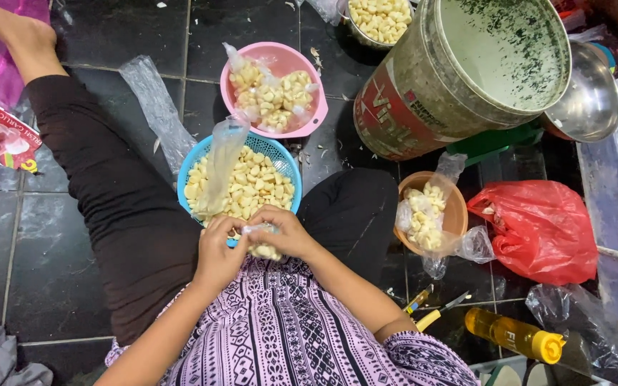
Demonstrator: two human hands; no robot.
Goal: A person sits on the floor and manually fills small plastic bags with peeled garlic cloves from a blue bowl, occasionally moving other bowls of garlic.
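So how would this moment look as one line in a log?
left hand: holds small clear bag | right hand: same bag | bag: peeled garlic cloves | behind: blue basket

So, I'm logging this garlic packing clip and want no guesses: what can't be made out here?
- Head view: the small clear bag is mostly covered by the left hand and right hand; whether it is tied can't be told.
- Steel bowl of cloves: cut off by the top edge.
- Red plastic bag: opaque, contents hidden.
- Tools by the yellow bottle: too small to identify.
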